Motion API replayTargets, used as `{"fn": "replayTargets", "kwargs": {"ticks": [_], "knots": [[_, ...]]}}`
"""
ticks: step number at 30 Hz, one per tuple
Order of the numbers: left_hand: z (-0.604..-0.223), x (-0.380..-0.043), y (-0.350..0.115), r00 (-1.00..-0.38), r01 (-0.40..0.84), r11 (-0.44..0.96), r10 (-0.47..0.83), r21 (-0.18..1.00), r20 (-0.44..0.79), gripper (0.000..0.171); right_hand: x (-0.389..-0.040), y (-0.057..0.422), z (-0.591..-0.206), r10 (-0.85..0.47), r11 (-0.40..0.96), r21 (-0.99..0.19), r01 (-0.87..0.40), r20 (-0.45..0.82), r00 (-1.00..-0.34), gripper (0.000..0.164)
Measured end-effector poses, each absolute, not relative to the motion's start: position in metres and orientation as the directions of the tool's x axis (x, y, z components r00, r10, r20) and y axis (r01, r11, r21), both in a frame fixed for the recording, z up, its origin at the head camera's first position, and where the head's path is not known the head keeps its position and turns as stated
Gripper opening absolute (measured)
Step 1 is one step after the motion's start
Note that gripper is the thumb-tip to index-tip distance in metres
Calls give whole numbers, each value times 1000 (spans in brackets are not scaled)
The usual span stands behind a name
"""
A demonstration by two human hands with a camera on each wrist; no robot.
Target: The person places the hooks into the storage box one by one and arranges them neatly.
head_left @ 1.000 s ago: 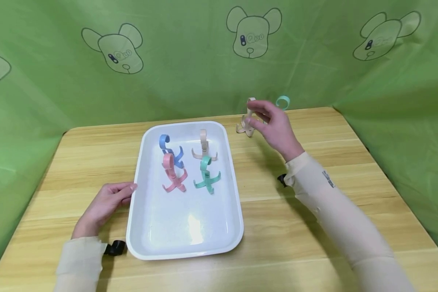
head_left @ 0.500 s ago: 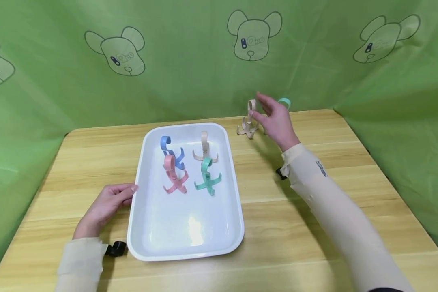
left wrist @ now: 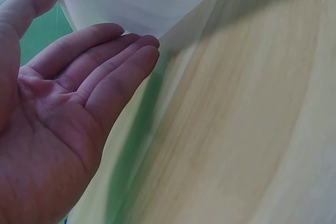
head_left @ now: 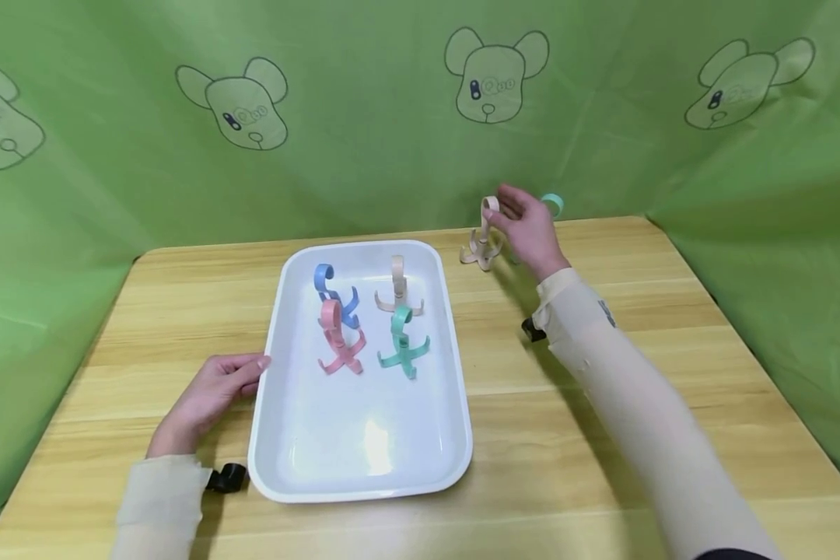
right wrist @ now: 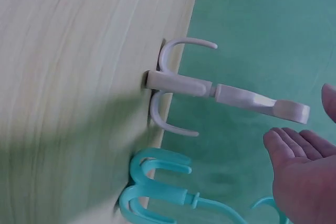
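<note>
Near the back edge of the table stands a beige four-claw hook hanger (head_left: 484,247), upright with its curled loop on top. My right hand (head_left: 532,233) is beside that loop, thumb and fingers parted around it; in the right wrist view a gap shows between the loop and the fingers (right wrist: 294,148). A green hook hanger (right wrist: 163,191) stands next to it, mostly hidden behind the hand in the head view. My left hand (head_left: 210,393) holds the left rim of the white tray (head_left: 336,443), thumb on the rim and fingers against the outer wall (left wrist: 131,3).
Inside the tray stand a blue hook hanger (head_left: 348,317), a pink one (head_left: 341,354), a beige one (head_left: 398,280) and a green one (head_left: 404,354), all toward its far half. A green curtain (head_left: 364,155) hangs behind the wooden table (head_left: 602,295).
My right hand has shifted slightly, bringing thumb and fingers around the beige hanger's loop. The left hand stays at the tray rim. The whole head view has drifted slightly.
</note>
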State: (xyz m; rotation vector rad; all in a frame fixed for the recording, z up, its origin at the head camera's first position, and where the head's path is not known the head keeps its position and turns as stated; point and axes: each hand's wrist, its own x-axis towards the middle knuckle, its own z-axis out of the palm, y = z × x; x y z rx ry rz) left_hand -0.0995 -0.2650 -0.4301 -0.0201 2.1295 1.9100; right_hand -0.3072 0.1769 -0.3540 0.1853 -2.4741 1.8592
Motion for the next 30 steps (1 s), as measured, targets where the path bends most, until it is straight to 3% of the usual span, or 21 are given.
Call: {"fn": "replayTargets", "kwargs": {"ticks": [16, 30], "knots": [[-431, -99, -264, -963, -180, 120, 181, 976, -200, 45, -320, 179, -370, -81, 341, -937, -70, 45, -996, 53], [-433, -100, -265, -965, -171, 103, 184, 980, -187, 44, -322, 179, -373, -75, 239, -970, -41, 24, -997, 51]]}}
